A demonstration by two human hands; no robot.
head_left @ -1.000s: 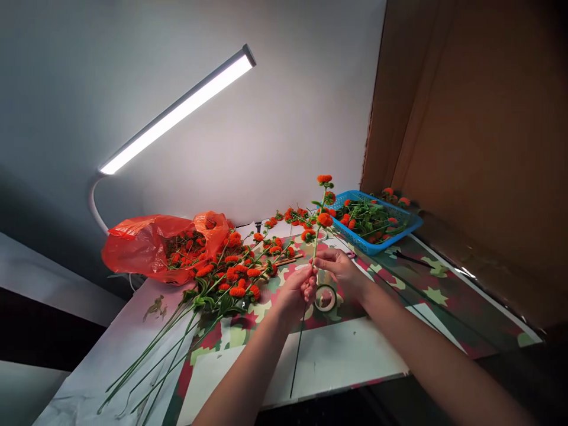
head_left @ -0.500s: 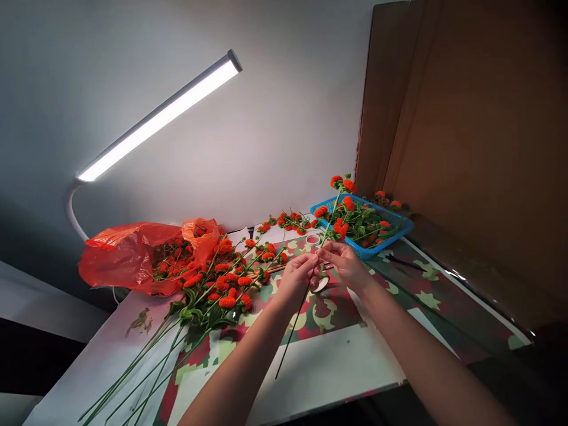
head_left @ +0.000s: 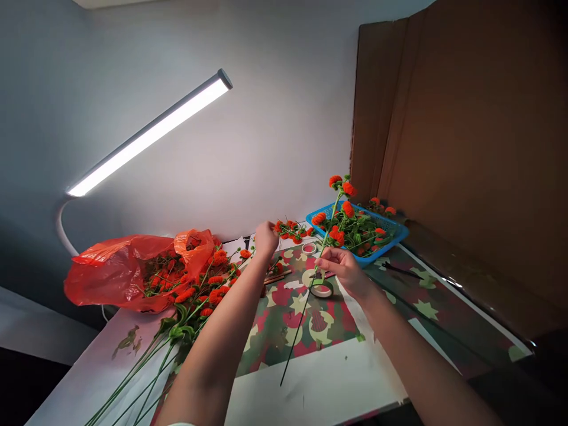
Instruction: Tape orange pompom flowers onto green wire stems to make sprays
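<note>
Crowding the left of the table, a red plastic bag (head_left: 102, 269) gapes toward the middle with orange blooms inside, and a bundle of long-stemmed flowers (head_left: 216, 280) lies beside it, partly hidden behind the left forearm. A lit bar lamp (head_left: 151, 139) slants above the bag on a curved neck. On the right, a blue basket (head_left: 385, 248) holds more orange flowers and greenery, with a tall brown cardboard sheet (head_left: 465, 136) rising beyond it. The patterned covering (head_left: 284, 322) between carries a green tape roll (head_left: 327, 285), a smaller white roll (head_left: 309, 254) nearer the basket and some thin brown sticks (head_left: 278, 276); a white board (head_left: 310, 384) runs along the near edge. The right hand (head_left: 346, 272) pinches a flowering stem (head_left: 337, 236) between thumb and fingers, raised over the table in front of the basket's left end, whose contents its blooms partly cover. Its long axis is steeply tilted: the orange heads point up, leaning to the right, while the bare dark lower part slopes down to the left, passing just beside the green roll in this view and ending above the white board. The left hand (head_left: 267, 238) is extended to the cluster of short-stemmed flowers (head_left: 294, 231) near the wall; its fingertips are too obscured to tell whether they grip anything.
</note>
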